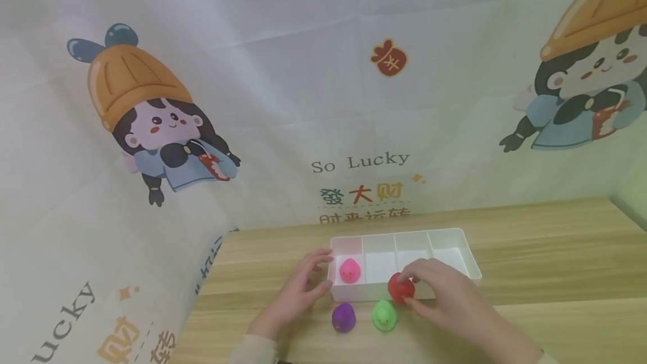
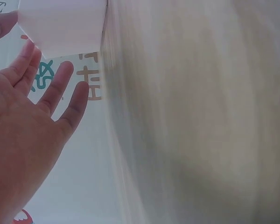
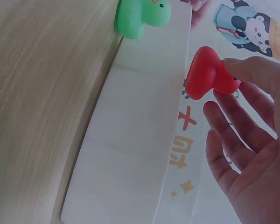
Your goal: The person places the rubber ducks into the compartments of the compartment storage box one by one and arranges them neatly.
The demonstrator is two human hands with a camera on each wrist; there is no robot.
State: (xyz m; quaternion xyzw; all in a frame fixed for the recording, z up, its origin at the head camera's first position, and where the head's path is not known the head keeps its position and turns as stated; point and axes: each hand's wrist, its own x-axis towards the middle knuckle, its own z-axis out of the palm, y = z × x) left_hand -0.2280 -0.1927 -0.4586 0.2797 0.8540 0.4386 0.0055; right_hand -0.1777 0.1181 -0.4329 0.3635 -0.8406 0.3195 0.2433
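Note:
In the head view my right hand point(image 1: 447, 295) pinches a red rubber duck point(image 1: 401, 289) between thumb and fingertips, at the front wall of a white tray point(image 1: 361, 292) with several compartments. The right wrist view shows the duck point(image 3: 203, 74) raised above the tray's rim, thumb on its head. My left hand point(image 1: 299, 291) is at the tray's left end, fingers spread and fingertips right at the end wall point(image 2: 67, 28). A pink rubber duck point(image 1: 350, 271) sits in the leftmost compartment. In front of the tray stand a purple duck point(image 1: 343, 318) and a green duck point(image 1: 384, 316).
The tray stands on a wood-grain table point(image 1: 546, 251) towards its back edge. Behind and to the left hangs a white printed cloth point(image 1: 283, 100) with cartoon figures and lettering.

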